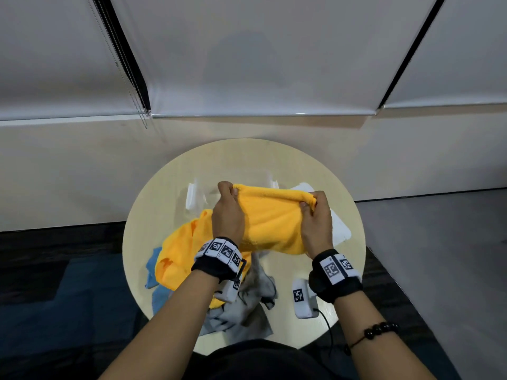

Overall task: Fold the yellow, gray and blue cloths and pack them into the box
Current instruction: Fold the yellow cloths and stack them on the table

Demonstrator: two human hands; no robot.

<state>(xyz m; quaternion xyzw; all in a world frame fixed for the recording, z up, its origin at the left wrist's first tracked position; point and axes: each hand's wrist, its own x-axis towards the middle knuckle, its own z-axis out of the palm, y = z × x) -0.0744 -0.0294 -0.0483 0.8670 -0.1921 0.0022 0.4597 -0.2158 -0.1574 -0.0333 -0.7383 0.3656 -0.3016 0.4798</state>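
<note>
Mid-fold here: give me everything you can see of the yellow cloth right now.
The yellow cloth looks like soft, fuzzy towelling, bright orange-yellow. The left hand and right hand pinch its upper edge, stretched between them above the round table. It is not yet neatly folded: the rest hangs and bunches down to the left, lying over the blue cloth and gray cloth.

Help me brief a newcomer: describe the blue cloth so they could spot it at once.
Start at the round pale table. At its left edge, the blue cloth peeks out from beneath the draped yellow cloth. It is the only blue piece; the crumpled gray cloth lies to its right, nearer the person.
</note>
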